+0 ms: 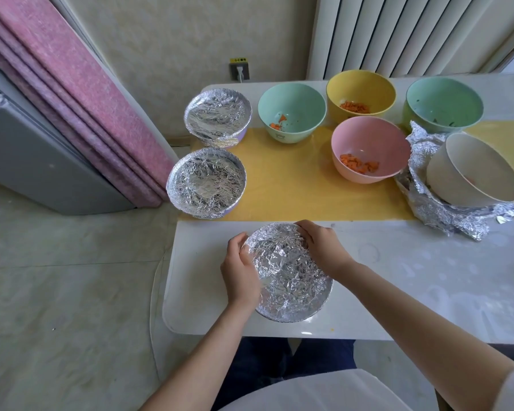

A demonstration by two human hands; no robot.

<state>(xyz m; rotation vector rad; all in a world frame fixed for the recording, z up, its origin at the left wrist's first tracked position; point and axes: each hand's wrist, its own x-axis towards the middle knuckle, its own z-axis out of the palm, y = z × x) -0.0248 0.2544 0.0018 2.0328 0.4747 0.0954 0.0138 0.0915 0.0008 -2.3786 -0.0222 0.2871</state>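
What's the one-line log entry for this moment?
step: foil wrapping | left hand: grips foiled bowl | right hand: grips same bowl | place: white table | also wrapped: two bowls, left

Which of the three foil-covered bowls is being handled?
The nearest foil-covered bowl, gripped between left hand and right hand; the other two sit untouched on the yellow mat.

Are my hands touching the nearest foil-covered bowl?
Touching. Head view: the left hand grips the round silver foil-covered bowl at its left rim, the right hand at its far rim.
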